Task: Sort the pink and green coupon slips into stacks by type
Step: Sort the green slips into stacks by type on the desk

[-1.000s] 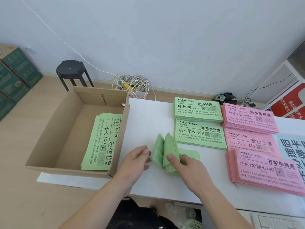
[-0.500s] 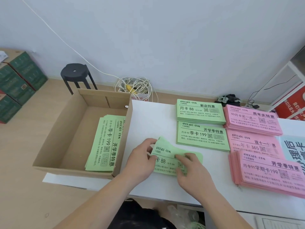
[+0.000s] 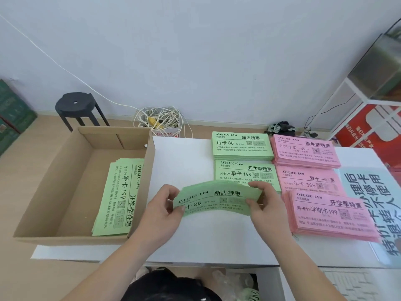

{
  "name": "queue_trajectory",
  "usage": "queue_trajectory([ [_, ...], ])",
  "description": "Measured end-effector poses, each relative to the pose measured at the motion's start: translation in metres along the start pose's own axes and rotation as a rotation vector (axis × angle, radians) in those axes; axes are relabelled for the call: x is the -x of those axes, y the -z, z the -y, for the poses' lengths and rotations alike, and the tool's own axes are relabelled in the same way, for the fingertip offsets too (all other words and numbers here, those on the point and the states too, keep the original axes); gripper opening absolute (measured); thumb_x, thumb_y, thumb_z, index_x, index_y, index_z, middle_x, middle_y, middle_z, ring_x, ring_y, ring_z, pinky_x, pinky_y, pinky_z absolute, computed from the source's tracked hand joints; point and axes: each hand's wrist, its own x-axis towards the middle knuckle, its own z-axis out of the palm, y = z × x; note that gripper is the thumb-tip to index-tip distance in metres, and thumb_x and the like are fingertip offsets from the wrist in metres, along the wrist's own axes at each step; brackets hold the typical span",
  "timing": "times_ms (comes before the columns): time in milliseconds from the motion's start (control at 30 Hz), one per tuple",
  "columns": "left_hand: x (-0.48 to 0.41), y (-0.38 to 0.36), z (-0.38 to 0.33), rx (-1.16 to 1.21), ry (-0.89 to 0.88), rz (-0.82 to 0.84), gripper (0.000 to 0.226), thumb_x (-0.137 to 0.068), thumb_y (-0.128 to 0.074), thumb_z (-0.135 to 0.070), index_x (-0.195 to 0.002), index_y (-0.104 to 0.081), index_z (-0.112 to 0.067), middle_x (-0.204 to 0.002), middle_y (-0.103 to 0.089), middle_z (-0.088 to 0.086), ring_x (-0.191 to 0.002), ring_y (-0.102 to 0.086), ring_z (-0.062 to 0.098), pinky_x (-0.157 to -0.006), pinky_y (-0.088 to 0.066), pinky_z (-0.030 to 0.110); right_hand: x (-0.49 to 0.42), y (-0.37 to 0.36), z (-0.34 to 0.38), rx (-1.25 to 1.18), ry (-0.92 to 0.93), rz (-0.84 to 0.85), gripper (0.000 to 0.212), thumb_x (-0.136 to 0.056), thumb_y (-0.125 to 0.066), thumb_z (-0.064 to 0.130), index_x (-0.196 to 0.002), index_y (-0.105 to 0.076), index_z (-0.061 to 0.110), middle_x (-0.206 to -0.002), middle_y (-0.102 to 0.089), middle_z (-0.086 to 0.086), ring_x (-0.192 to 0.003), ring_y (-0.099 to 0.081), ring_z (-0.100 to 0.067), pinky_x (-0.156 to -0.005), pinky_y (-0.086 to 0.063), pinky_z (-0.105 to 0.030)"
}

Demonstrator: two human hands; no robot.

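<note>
A bundle of green "月卡 88" slips (image 3: 217, 198) arches upward above the white table (image 3: 184, 161). My left hand (image 3: 160, 211) grips its left end and my right hand (image 3: 264, 205) grips its right end. Behind it lie two green stacks: the "月卡 88" stack (image 3: 242, 146) at the back and the "季卡 199" stack (image 3: 245, 173) in front of that. To their right are three pink stacks: the back one (image 3: 304, 152), the middle "年卡 365" one (image 3: 310, 181) and the front "学期卡199" one (image 3: 329, 213).
An open cardboard box (image 3: 65, 170) stands at the table's left edge with more green "季卡 199" slips (image 3: 117, 194) inside. A black stool (image 3: 76, 105) and a tangle of white cable (image 3: 160, 120) are behind. A blue printed sheet (image 3: 373, 205) lies at far right.
The green bundle, held on edge and then laid flat on the table, is now lifted and bowed between both hands with its printed face up.
</note>
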Motion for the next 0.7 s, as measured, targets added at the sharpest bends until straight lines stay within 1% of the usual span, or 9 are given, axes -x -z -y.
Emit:
queue_trajectory([
  [33,-0.001,-0.001,0.001,-0.018,-0.001,0.003,0.029,-0.093,-0.065,-0.007,-0.099,-0.055,-0.034,-0.085,-0.07,0.001,-0.067,-0.056,0.013,-0.062,-0.045,0.023,0.001,0.001,0.0,0.015,0.038,-0.013,0.042,-0.09,-0.062,-0.009,-0.104,-0.062,0.031,-0.092,-0.069,0.004,-0.08,-0.063,-0.006,-0.067,-0.046,-0.01],
  [100,0.0,-0.002,0.005,-0.06,0.008,0.041,0.032,-0.092,-0.065,-0.007,-0.102,-0.056,-0.036,-0.094,-0.071,-0.009,-0.086,-0.063,0.011,-0.075,-0.052,0.025,0.004,0.0,-0.003,0.052,0.066,-0.023,0.041,-0.088,-0.06,-0.012,-0.095,-0.06,0.028,-0.092,-0.067,0.005,-0.083,-0.063,-0.008,-0.07,-0.045,-0.01],
  [167,0.0,-0.004,0.013,-0.139,-0.011,0.074,0.029,-0.09,-0.068,-0.011,-0.104,-0.059,-0.036,-0.1,-0.069,-0.015,-0.1,-0.059,0.004,-0.086,-0.049,0.028,0.007,-0.003,-0.012,0.055,0.053,-0.02,0.046,-0.087,-0.059,-0.014,-0.093,-0.059,0.031,-0.096,-0.067,0.007,-0.09,-0.065,-0.013,-0.076,-0.047,-0.011],
  [200,0.0,-0.005,0.018,-0.19,-0.028,0.072,0.028,-0.09,-0.07,-0.014,-0.102,-0.06,-0.037,-0.101,-0.067,-0.016,-0.102,-0.056,0.001,-0.086,-0.046,0.026,0.008,-0.005,-0.017,0.05,0.048,-0.023,0.05,-0.087,-0.059,-0.015,-0.093,-0.059,0.034,-0.099,-0.066,0.009,-0.094,-0.065,-0.016,-0.081,-0.048,-0.016],
  [300,0.0,-0.004,0.021,-0.304,-0.062,0.031,0.026,-0.086,-0.076,-0.021,-0.098,-0.061,-0.039,-0.1,-0.062,-0.019,-0.089,-0.051,0.001,-0.076,-0.042,0.021,0.012,-0.007,-0.026,0.032,0.03,-0.024,0.057,-0.086,-0.055,-0.017,-0.097,-0.059,0.039,-0.101,-0.065,0.016,-0.1,-0.066,-0.016,-0.086,-0.054,-0.03],
  [367,-0.001,-0.003,0.02,-0.275,-0.047,0.019,0.027,-0.086,-0.077,-0.022,-0.099,-0.062,-0.039,-0.098,-0.061,-0.019,-0.072,-0.052,0.006,-0.068,-0.044,0.022,0.013,-0.009,-0.026,-0.005,0.008,-0.026,0.054,-0.088,-0.052,-0.017,-0.104,-0.059,0.035,-0.103,-0.066,0.016,-0.097,-0.067,-0.005,-0.081,-0.057,-0.027],
  [433,-0.001,-0.007,0.018,-0.241,-0.022,0.028,0.027,-0.087,-0.076,-0.022,-0.102,-0.062,-0.04,-0.095,-0.06,-0.019,-0.065,-0.052,0.007,-0.065,-0.045,0.022,0.015,-0.015,-0.023,-0.033,-0.005,-0.036,0.052,-0.091,-0.052,-0.013,-0.111,-0.058,0.035,-0.106,-0.067,0.012,-0.091,-0.065,0.002,-0.075,-0.055,-0.024],
  [600,0.001,-0.028,0.013,-0.172,0.023,0.053,0.031,-0.092,-0.068,-0.017,-0.109,-0.052,-0.037,-0.1,-0.06,-0.012,-0.073,-0.056,0.005,-0.069,-0.045,0.019,0.019,-0.029,-0.02,-0.021,-0.026,-0.045,0.064,-0.088,-0.046,-0.011,-0.125,-0.051,0.042,-0.107,-0.061,0.009,-0.094,-0.063,-0.014,-0.081,-0.052,-0.032],
  [700,0.002,-0.026,0.016,-0.193,0.066,0.022,0.028,-0.097,-0.059,-0.012,-0.113,-0.048,-0.033,-0.095,-0.063,-0.007,-0.078,-0.06,0.009,-0.064,-0.045,0.015,0.021,-0.029,-0.022,-0.031,-0.081,-0.072,0.067,-0.093,-0.048,-0.006,-0.139,-0.044,0.042,-0.098,-0.06,0.008,-0.095,-0.065,-0.01,-0.078,-0.048,-0.029],
])
